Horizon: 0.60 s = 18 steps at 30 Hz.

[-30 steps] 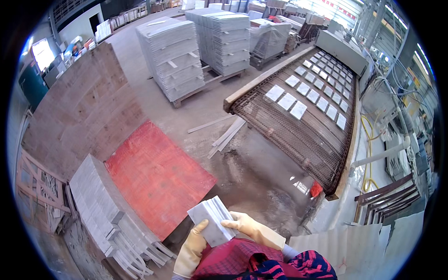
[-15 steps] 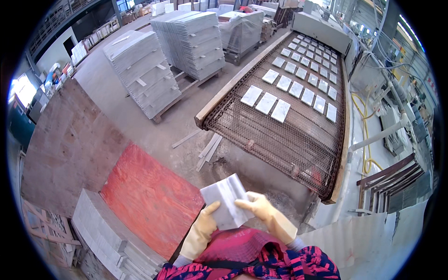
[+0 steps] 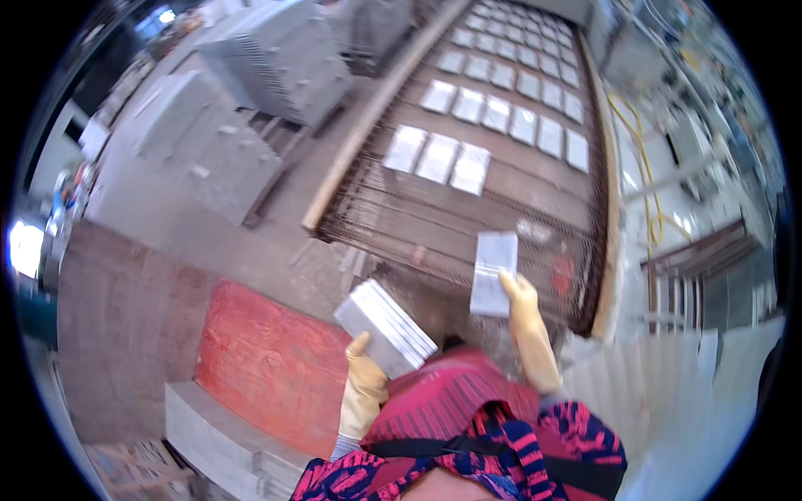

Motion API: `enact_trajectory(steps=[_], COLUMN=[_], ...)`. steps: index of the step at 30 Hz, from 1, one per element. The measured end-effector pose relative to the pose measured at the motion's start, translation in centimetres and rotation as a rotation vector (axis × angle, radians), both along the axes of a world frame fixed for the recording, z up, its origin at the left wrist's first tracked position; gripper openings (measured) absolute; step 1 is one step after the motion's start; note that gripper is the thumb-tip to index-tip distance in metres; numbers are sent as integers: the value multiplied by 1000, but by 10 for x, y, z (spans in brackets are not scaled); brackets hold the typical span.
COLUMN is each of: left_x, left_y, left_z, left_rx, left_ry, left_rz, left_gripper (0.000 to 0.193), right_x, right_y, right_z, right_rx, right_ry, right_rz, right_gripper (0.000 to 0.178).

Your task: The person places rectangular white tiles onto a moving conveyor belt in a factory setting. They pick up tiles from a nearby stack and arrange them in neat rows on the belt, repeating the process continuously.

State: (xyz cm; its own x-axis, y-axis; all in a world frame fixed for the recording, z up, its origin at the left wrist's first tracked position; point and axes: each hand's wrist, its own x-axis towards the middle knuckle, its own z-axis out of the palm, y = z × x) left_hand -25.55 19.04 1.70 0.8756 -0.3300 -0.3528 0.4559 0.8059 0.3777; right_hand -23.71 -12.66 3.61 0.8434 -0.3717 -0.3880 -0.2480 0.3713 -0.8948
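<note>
While left hand grips tile stack, right hand holds pale tile near mesh belt; belt carries tile rows.

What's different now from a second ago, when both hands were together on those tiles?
The right hand has let go of the stack of tiles and moved away to the right and forward, holding a pale tile near the mesh belt. The left hand still holds the stack. The belt's front row of three tiles and the red sheet remain.
</note>
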Motion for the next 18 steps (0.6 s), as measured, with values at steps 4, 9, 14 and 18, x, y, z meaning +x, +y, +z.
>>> enact_trajectory(steps=[4,9,14,18], left_x=[21,48,51,47], left_y=[-29,-67,-96,-107], left_z=[13,-3,7,9], left_rx=[98,88,197,194], left_ry=[-120,-158,-102,-52], left_rz=[81,32,89,106], left_gripper=[106,107,106,107], right_x=[57,139,223,267], right_y=[-71,-177,-187,-191], right_z=[-23,-41,-67,-107], right_rx=[-111,-170,-181,-243], right_ry=[53,78,111,140], right_rz=[-73,-110,-59,-43], right_gripper=[50,54,54,57])
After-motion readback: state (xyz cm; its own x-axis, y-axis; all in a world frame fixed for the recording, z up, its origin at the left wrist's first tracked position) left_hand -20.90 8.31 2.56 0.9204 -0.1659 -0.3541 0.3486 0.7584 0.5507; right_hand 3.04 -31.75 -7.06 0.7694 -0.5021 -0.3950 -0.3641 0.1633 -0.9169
